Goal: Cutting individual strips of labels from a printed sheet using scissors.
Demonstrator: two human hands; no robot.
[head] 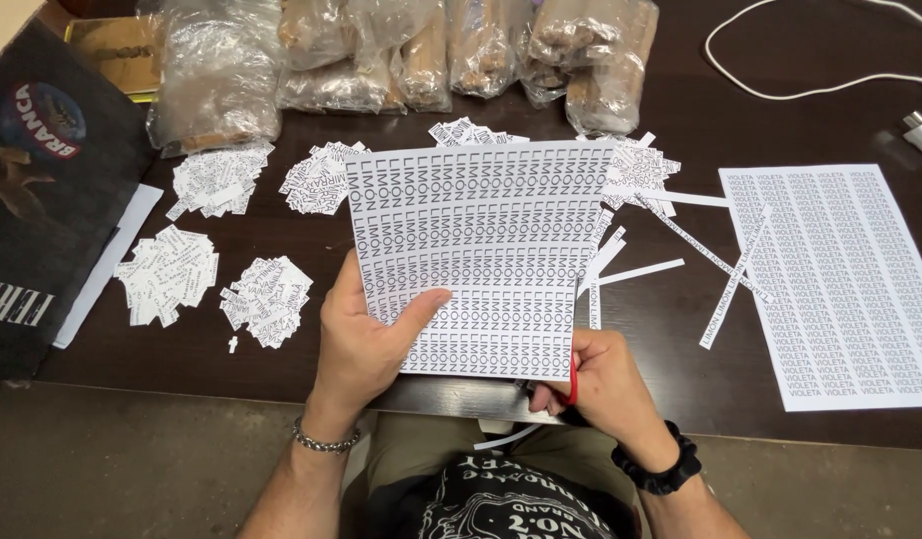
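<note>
Pinching the printed sheet [481,260] above the table edge in the closed left hand [366,344], with the right hand [591,384] wrapped round red-handled scissors [571,384], any wobble could skew the cut.

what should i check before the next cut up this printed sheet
1. Left hand grips the printed sheet firmly, thumb on top: ok.
2. Right hand holds the red-handled scissors at the sheet's bottom right edge: ok.
3. Blades lined up between text columns: cannot tell, blades hidden.
4. Left fingers away from the cutting line: ok, they sit on the far side of the sheet.
5. Cut strips lie on the dark table, outside the cutting line: ok.
6. Second printed sheet lies flat at right, untouched: ok.
</note>
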